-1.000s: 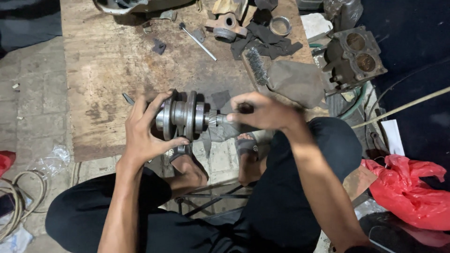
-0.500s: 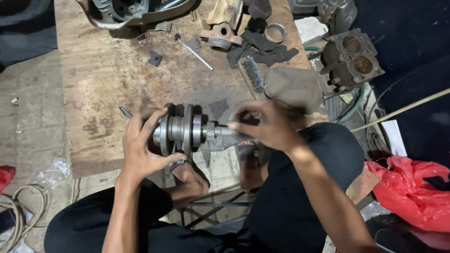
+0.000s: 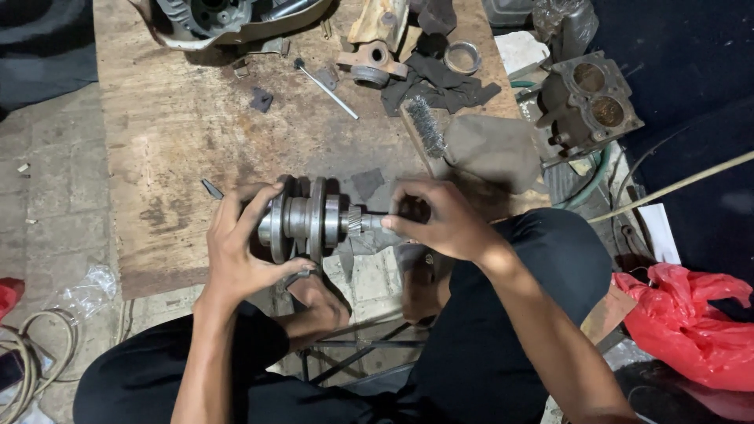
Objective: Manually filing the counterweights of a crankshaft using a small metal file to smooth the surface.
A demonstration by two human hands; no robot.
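Over the scarred wooden board (image 3: 181,141), the left hand (image 3: 236,251) still grips the steel crankshaft (image 3: 302,220) — while the right hand (image 3: 440,220), fingers pinched on its shaft end, has slid slightly outward.

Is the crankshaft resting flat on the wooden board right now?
No: the crankshaft is held up at the wooden board's near edge, the left hand gripping its webs and the right hand its shaft end.

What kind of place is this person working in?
Probably a small engine repair workshop. The left hand steadies a metal crankshaft over a worn wooden board, beside a two-bore cylinder block and a wire brush.
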